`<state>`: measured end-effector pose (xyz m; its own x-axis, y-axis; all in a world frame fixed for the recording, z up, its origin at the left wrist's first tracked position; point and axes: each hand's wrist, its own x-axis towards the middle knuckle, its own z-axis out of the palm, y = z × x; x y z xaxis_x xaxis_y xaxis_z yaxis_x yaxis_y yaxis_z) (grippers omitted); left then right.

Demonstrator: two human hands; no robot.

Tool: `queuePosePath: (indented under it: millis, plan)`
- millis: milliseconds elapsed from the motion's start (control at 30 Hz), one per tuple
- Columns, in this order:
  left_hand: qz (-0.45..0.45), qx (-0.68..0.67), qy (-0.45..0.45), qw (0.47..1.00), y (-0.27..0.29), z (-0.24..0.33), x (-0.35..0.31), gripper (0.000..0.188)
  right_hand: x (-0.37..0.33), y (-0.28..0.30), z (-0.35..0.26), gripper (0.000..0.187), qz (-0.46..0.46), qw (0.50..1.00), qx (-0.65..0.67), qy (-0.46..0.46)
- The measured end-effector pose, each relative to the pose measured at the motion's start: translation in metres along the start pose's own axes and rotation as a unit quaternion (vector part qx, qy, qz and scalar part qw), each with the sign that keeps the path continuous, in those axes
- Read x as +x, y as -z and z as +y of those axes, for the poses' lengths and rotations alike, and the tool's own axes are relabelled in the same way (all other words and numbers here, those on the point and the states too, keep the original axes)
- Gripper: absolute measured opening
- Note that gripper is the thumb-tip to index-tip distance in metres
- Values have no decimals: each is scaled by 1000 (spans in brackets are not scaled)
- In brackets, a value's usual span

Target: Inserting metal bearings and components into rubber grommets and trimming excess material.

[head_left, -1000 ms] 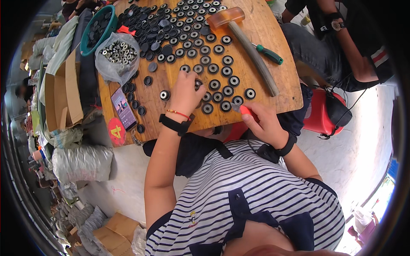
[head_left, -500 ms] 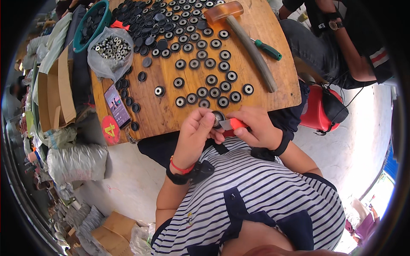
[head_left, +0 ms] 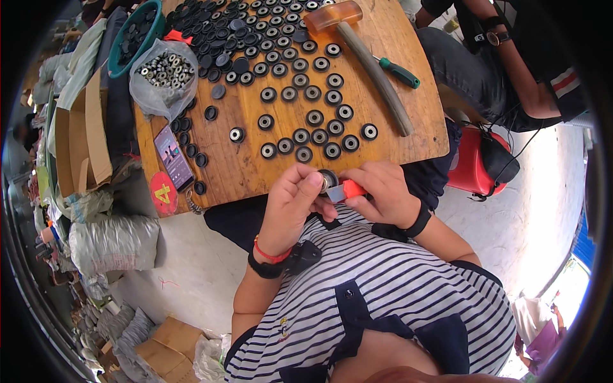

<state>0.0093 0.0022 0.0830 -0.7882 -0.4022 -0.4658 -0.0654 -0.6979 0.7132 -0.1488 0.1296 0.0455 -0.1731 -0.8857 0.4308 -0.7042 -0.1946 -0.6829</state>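
Observation:
My left hand [head_left: 287, 201] pinches a black wheel with a metal bearing [head_left: 328, 178] between thumb and fingers, just off the table's near edge. In my right hand [head_left: 386, 195] is a knife with an orange handle [head_left: 352, 188]. Its flat blade lies against the wheel's rim; the exact contact is partly hidden by my fingers. Beyond my hands, several similar black wheels [head_left: 331, 150] with metal centres lie spread over the wooden table [head_left: 223, 166]. Plain black caps or rings [head_left: 218, 91] are heaped at the far left, some trailing down the left side.
A mallet [head_left: 333, 18] with an amber head and a green-handled screwdriver [head_left: 400, 73] lie at the right. On the left are a plastic bag of metal bearings [head_left: 165, 80], a teal basket [head_left: 119, 66] and a phone [head_left: 174, 157]. Another person's arm [head_left: 520, 80] shows beyond a red stool [head_left: 472, 166].
The knife blade has turned slightly, showing more of its flat side against the wheel. Both hands stay almost in place, and the view has shifted a little.

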Motion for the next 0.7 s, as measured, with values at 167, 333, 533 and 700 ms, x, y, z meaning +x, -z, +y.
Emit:
queuePosePath:
  millis: [167,333,533,700]
  plan:
    - [-33,40,38,998,-5,4,-9,23,-1,-4,11,35,40,944,145,-294]
    - [-39,28,30,998,1,1,-4,26,-3,13,12,31,11,990,136,-42]
    - [-32,30,28,999,-4,3,-6,26,0,9,4,31,-15,998,62,28]
    - [-54,62,40,996,-5,8,-13,26,-2,1,5,30,-8,994,68,-85]
